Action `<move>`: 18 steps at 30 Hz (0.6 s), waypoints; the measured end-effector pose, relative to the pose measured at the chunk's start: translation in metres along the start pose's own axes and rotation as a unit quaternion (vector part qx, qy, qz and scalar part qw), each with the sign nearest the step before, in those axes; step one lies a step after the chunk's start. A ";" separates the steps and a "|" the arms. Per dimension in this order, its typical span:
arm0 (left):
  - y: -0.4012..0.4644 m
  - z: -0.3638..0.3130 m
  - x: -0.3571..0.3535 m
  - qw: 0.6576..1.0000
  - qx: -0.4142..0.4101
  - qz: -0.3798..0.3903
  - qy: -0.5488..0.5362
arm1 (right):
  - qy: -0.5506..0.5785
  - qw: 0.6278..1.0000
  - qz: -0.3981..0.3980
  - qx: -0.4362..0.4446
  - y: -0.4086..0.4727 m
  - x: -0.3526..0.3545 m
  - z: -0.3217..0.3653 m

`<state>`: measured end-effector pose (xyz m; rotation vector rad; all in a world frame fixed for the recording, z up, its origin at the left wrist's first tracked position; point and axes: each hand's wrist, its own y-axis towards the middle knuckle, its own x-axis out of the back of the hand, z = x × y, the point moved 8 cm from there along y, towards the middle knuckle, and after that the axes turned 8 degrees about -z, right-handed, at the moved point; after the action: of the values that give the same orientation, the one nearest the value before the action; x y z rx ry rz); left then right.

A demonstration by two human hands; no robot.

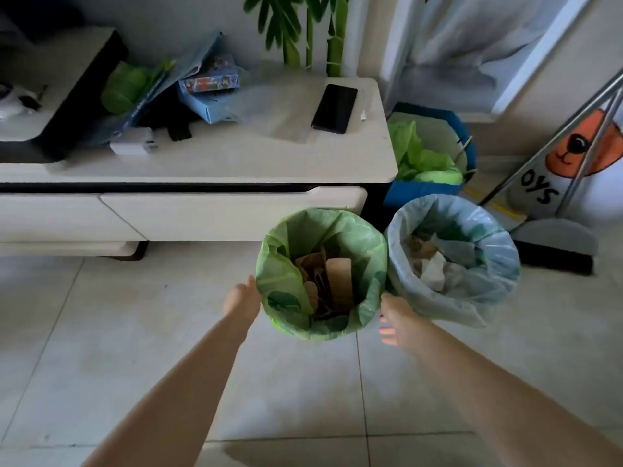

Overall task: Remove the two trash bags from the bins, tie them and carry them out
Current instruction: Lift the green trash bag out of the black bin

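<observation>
Both open hands, left hand (243,298) and right hand (392,320), touch the thin green plastic trash bag (293,281), ready to pull its edge off the bin.

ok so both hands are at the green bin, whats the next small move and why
Probably pinch the green bag where it folds over the rim and peel it upward. The left hand and right hand flank that bin but neither visibly grips yet, and the bag is not lifted.

Both bare arms reach forward and down. The left hand (243,299) extends with fingers together; the right hand (395,319) angles inward, fingers loosely curled.
</observation>
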<state>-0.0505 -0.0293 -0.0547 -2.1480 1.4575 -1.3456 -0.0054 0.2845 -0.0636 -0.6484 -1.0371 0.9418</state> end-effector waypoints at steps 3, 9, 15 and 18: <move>-0.001 0.010 -0.015 0.993 0.056 0.061 -0.090 | 0.068 0.995 0.058 -0.042 0.007 -0.013 -0.011; -0.016 0.008 -0.014 0.979 0.047 0.105 -0.167 | 0.213 0.963 0.151 -0.063 -0.004 -0.027 -0.010; -0.019 0.004 -0.002 0.986 0.041 0.088 -0.134 | 0.177 0.978 0.101 -0.045 -0.010 -0.005 -0.010; -0.021 -0.007 0.007 0.993 0.031 0.040 -0.104 | 0.067 0.997 -0.007 0.028 -0.013 0.018 0.009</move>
<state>-0.0420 -0.0227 -0.0339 -2.0945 1.3853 -1.0880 -0.0058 0.2947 -0.0417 -0.6475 -0.8925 0.9008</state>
